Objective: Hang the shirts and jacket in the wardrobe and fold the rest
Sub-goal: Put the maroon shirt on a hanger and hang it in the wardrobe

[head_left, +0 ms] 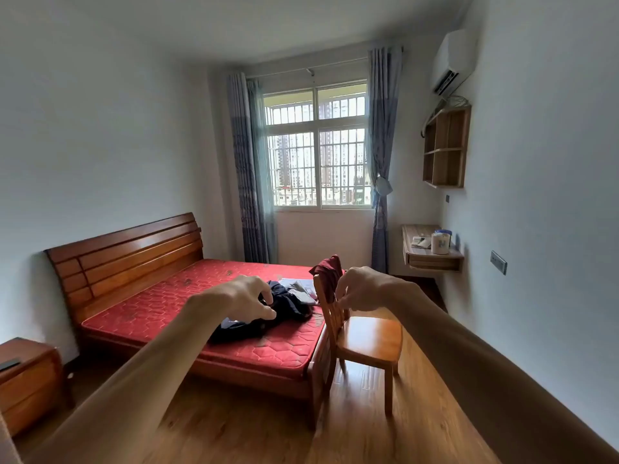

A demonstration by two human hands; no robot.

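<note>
Bedroom w/ white walls, barred window (316, 149) at the far end, blue curtains (380, 155) each side, wood floor (268, 430). Bed (134, 259) w/ wooden headboard stands along the left wall, bare red mattress (160, 306) on top.

Task things: dark navy clothes pile (291, 304) lies crumpled on the mattress near the foot end, right side. Light grey garments (299, 288) lie just behind it, touching it, further up the bed. Maroon garment (330, 266) is draped over the top of the backrest of a wooden chair (368, 336), which stands on the floor right beside the bed's foot corner, seat facing away from the bed.

Both arms are stretched fwd, bare. Left hand (246, 299) is palm down, fingers (264, 294) curled toward the thumb, narrow gap. In view it overlaps the left edge of the navy pile; can't tell if it touches or pinches the fabric or just hangs in front of it. Right hand (363, 289) is also palm down, fingers drooping loosely curled, nothing seen in them. Its fingertips sit in view just right of the chair's backrest, below the maroon garment; contact unclear.

Elsewhere: wooden nightstand (26, 380) bottom left by the headboard, AC unit (454, 61) high on the right wall, open wall shelf (445, 149) under it, small wall-mounted desk (432, 256) w/ a white container (440, 242) and a few small items lower down.
</note>
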